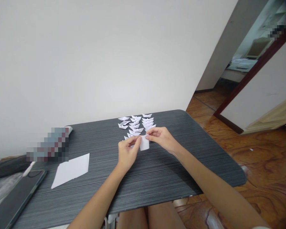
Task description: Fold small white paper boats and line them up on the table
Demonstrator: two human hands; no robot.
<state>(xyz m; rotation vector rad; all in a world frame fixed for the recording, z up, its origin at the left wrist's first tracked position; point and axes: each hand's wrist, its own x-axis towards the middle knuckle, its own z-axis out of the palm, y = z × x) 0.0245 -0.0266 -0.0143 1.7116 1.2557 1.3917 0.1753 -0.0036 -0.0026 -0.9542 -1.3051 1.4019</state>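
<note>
Both my hands are raised over the middle of a dark striped table (157, 178). Between them hangs a small folded piece of white paper (144, 143). My left hand (126, 152) pinches its top left edge with thumb and forefinger. My right hand (160, 137) pinches the top right edge in the same way. Just beyond my hands, several small folded white paper boats (137, 123) lie in rows on the table.
A stack of flat white paper sheets (71, 169) lies on the table's left side. A dark tablet or laptop (14, 198) rests at the left edge. A white wall stands behind the table. To the right are a brown patterned floor (259, 152) and an open doorway.
</note>
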